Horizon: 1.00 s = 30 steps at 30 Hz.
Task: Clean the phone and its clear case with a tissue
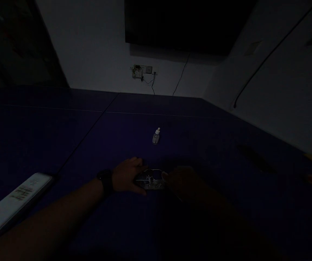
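One grey, patterned, oblong object [152,185] was held crosswise between the left hand [128,175], thumb and fingers parted around its end, and the right hand [181,179], whose closure was obscured by shadow.

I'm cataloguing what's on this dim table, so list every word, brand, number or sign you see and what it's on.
None can be read.
White box: brownish marks, perhaps characters, and a fainter mark; too dim and blurred.
Patterned piece: pale design, no legible text.
Bottle: too small and dim to read.
Watch: dark, nothing legible.
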### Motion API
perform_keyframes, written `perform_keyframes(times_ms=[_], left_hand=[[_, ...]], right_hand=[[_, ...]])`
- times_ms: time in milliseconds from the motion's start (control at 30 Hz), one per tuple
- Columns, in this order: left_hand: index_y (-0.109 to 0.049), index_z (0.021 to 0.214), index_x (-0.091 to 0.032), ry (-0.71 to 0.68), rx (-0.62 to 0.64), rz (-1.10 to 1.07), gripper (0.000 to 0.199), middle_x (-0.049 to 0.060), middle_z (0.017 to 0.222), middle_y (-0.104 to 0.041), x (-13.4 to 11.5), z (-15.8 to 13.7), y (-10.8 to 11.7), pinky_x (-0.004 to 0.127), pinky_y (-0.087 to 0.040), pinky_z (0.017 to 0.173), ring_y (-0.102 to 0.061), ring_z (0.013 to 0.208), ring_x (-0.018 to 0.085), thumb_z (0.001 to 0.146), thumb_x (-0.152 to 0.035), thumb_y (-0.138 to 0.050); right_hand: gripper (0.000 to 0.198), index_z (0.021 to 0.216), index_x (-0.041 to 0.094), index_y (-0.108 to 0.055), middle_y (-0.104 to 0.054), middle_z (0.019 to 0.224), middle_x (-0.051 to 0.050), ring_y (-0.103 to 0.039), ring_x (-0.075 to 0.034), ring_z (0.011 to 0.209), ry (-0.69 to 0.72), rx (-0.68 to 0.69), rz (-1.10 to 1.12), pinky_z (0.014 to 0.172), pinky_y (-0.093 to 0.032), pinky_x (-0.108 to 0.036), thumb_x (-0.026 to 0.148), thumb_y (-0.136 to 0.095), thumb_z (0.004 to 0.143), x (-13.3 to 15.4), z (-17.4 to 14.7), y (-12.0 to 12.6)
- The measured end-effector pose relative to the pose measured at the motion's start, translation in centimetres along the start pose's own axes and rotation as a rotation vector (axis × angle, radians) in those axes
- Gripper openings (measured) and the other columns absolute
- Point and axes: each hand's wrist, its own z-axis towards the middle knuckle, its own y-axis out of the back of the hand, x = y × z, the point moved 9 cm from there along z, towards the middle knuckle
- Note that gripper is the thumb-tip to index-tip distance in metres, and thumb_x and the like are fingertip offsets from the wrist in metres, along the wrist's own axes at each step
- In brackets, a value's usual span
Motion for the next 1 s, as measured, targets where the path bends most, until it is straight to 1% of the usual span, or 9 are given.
perform_keyframes(times_ms=[133, 267, 333, 433, 600, 667, 800, 900, 1000], left_hand=[[-0.059, 0.127, -0.018, 0.016, 0.014, -0.006, 0.081, 0.008, 0.103, -0.058, -0.1, 0.0, 0.1, 0.037, -0.045, 0.078, -0.054, 0.092, 0.026, 0.074, -0.078, -0.064], [-0.059, 0.125, -0.019, 0.014, 0.004, -0.008, 0.08, 0.008, 0.103, -0.058, -0.1, 0.0, 0.2, 0.036, -0.045, 0.077, -0.054, 0.091, 0.026, 0.074, -0.08, -0.061], [-0.06, 0.124, -0.019, 0.007, 0.003, -0.006, 0.08, 0.008, 0.103, -0.058, -0.1, 0.0, 0.1, 0.037, -0.045, 0.078, -0.054, 0.092, 0.026, 0.074, -0.081, -0.061], [-0.059, 0.125, -0.019, 0.009, -0.006, -0.004, 0.081, 0.008, 0.103, -0.058, 0.1, 0.0, 0.0, 0.038, -0.046, 0.079, -0.054, 0.092, 0.027, 0.073, -0.081, -0.062], [-0.059, 0.127, -0.017, 0.007, 0.008, 0.002, 0.081, 0.009, 0.105, -0.058, 0.0, 0.0, 0.0, 0.039, -0.047, 0.081, -0.055, 0.092, 0.027, 0.074, -0.079, -0.063], [-0.058, 0.128, -0.018, 0.008, 0.013, 0.006, 0.08, 0.008, 0.104, -0.058, -0.1, 0.0, 0.0, 0.039, -0.047, 0.082, -0.055, 0.093, 0.027, 0.074, -0.077, -0.064], [-0.057, 0.129, -0.019, 0.016, 0.004, 0.015, 0.082, 0.009, 0.107, -0.059, 0.0, -0.1, 0.0, 0.039, -0.047, 0.083, -0.055, 0.095, 0.028, 0.072, -0.078, -0.065], [-0.057, 0.129, -0.018, 0.013, 0.011, 0.015, 0.082, 0.009, 0.106, -0.059, 0.1, 0.0, -0.1, 0.039, -0.047, 0.082, -0.055, 0.094, 0.027, 0.073, -0.078, -0.064], [-0.058, 0.128, -0.018, 0.015, 0.024, 0.011, 0.082, 0.009, 0.105, -0.059, 0.2, 0.0, -0.3, 0.039, -0.047, 0.083, -0.056, 0.093, 0.027, 0.073, -0.078, -0.064]], right_hand=[[0.03, 0.121, 0.017, -0.063, -0.075, 0.098, -0.016, -0.073, -0.026, 0.082, -0.077, -0.047, 0.034, 0.061, -0.047, -0.029, 0.024, -0.043, 0.099, -0.8, 0.3, -0.1], [0.029, 0.117, 0.015, -0.065, -0.075, 0.097, -0.016, -0.073, -0.029, 0.08, 0.055, 0.025, 0.025, 0.058, -0.047, -0.032, 0.022, -0.046, 0.097, 0.4, 0.1, -0.7], [0.029, 0.117, 0.015, -0.065, -0.075, 0.097, -0.016, -0.073, -0.031, 0.08, 0.057, 0.044, 0.014, 0.057, -0.047, -0.033, 0.021, -0.047, 0.097, 0.6, -0.1, -0.7], [0.029, 0.119, 0.015, -0.064, -0.075, 0.097, -0.016, -0.073, -0.03, 0.082, 0.017, -0.028, 0.005, 0.058, -0.047, -0.032, 0.02, -0.048, 0.095, 0.2, -0.2, -0.3], [0.025, 0.111, 0.019, -0.067, -0.074, 0.086, -0.011, -0.071, -0.022, 0.066, 0.135, -0.071, 0.052, 0.05, -0.039, -0.026, 0.023, -0.049, 0.095, 0.0, -0.7, -1.8], [0.026, 0.113, 0.021, -0.067, -0.074, 0.087, -0.009, -0.07, -0.021, 0.064, 0.163, -0.074, 0.051, 0.048, -0.036, -0.025, 0.023, -0.048, 0.095, 0.1, -0.5, -2.3], [0.028, 0.12, 0.023, -0.066, -0.074, 0.094, -0.01, -0.071, -0.023, 0.073, 0.178, -0.096, 0.029, 0.052, -0.039, -0.025, 0.026, -0.049, 0.097, 1.1, 0.6, -1.9], [0.03, 0.125, 0.027, -0.064, -0.073, 0.094, -0.01, -0.07, -0.023, 0.074, 0.197, -0.118, 0.022, 0.055, -0.042, -0.026, 0.029, -0.052, 0.097, 1.4, 0.8, -1.1], [0.025, 0.116, 0.029, -0.069, -0.073, 0.09, -0.007, -0.069, -0.022, 0.073, 0.172, -0.121, 0.068, 0.058, -0.042, -0.027, 0.028, -0.056, 0.094, 0.0, 0.2, -0.7]])
